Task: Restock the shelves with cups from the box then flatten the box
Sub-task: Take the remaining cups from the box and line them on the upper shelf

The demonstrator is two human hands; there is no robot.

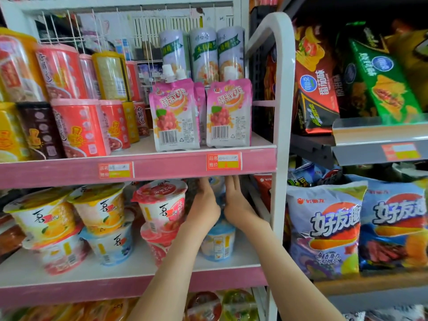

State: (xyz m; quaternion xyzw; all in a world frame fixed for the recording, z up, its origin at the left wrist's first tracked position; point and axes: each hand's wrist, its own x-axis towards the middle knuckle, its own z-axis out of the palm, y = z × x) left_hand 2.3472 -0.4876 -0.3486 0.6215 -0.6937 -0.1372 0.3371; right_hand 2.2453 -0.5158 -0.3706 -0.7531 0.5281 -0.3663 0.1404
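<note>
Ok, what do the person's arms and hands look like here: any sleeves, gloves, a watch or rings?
Both are bare. The left forearm and right forearm show no sleeve up to the frame's bottom edge. The left hand and right hand wear no gloves, and no watch or bracelet sits at either wrist. No rings on the parts of the fingers that show.

Three tall lavender cans (203,54) stand on the upper shelf (144,145), with two pink spouted pouches (176,117) in front (the edge of a third shows between them). The shelf below (139,262) shows seven lidded cups (162,205) in plain sight, three on top and four beneath. Two red price tags (223,162) sit on the pink rail (166,167), and two large blue chip bags (324,228) fill the right.
</note>
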